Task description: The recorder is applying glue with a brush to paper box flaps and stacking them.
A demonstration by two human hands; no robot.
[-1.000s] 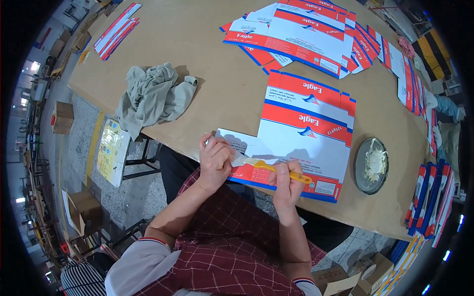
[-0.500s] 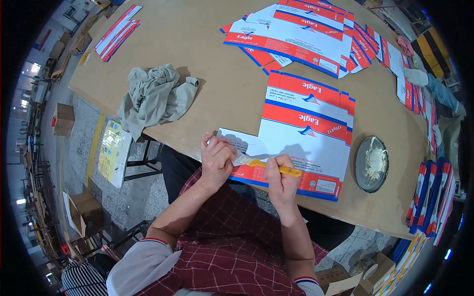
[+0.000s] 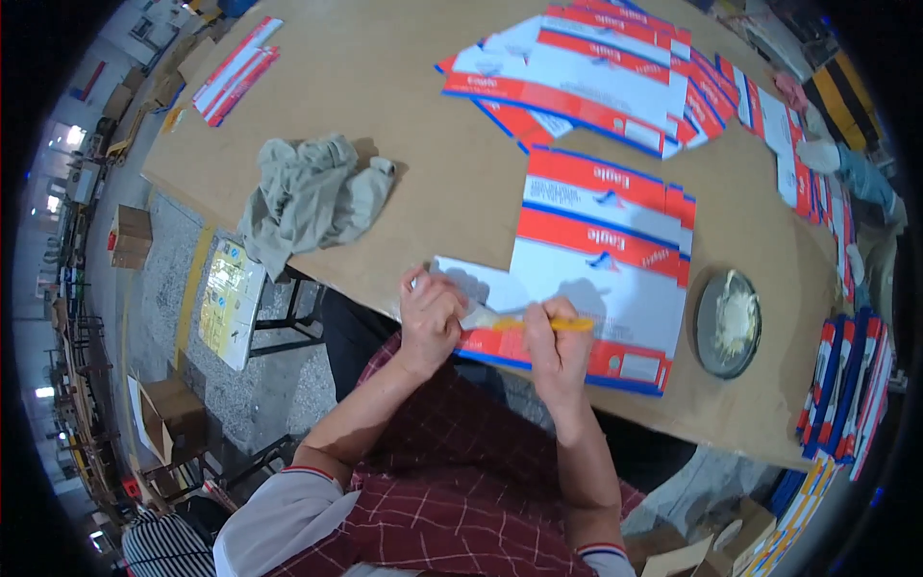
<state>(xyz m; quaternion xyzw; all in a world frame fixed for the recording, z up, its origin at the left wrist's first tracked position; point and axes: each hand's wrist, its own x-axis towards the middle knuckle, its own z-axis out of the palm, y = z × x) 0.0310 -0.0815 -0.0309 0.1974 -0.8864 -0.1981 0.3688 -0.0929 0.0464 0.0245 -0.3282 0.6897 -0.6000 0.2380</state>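
Note:
My right hand is closed around the yellow handle of a brush, held level above a flat printed carton. The brush's pale head points left, toward my left hand. That hand is closed in a fist at the carton's left end, beside the white flap; a small pale piece shows at its fingers, too blurred to name. The carton is red, white and blue and lies at the table's near edge. To its right stands a dark round dish with a creamy white paste in it.
A crumpled grey-green cloth lies left on the brown table. More flat cartons overlap at the back. Folded cartons stand at the right edge. A co-worker's gloved hand rests on cartons at the far right.
The whole view has shifted slightly, so things sit a little further right and lower. Both hands keep nearly the same pose, and the brush stays between them, now more blurred.

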